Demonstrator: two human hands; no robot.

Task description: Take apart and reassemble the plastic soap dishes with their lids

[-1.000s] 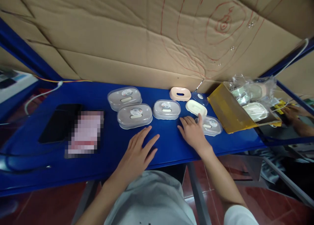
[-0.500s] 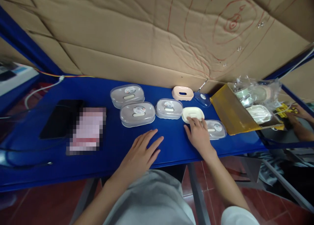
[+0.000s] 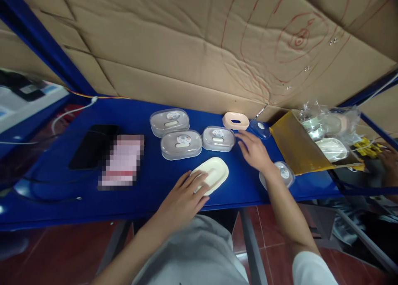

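Note:
A cream oval dish (image 3: 217,171) lies on the blue table near its front edge. My left hand (image 3: 189,196) rests over the dish's left end, fingers spread. My right hand (image 3: 255,150) is open near the pink dish (image 3: 235,121) and the right end of a clear-lidded grey case (image 3: 218,139). Two more lidded cases, one behind (image 3: 169,123) and one in front (image 3: 181,145), stand to the left. Under my right forearm, a labelled clear case (image 3: 284,175) is partly hidden. A clear lid (image 3: 260,129) lies beside the pink dish.
An opened cardboard box (image 3: 289,148) with plastic-wrapped dishes stands at the right. On the left lie a black device (image 3: 91,148) and a phone with a blurred screen (image 3: 124,160). A cardboard wall (image 3: 161,49) rises behind. Another person's hand shows at far right.
The cream dish has moved left and toward me, from under my right hand to under my left. My right hand has moved back, and the view has shifted slightly.

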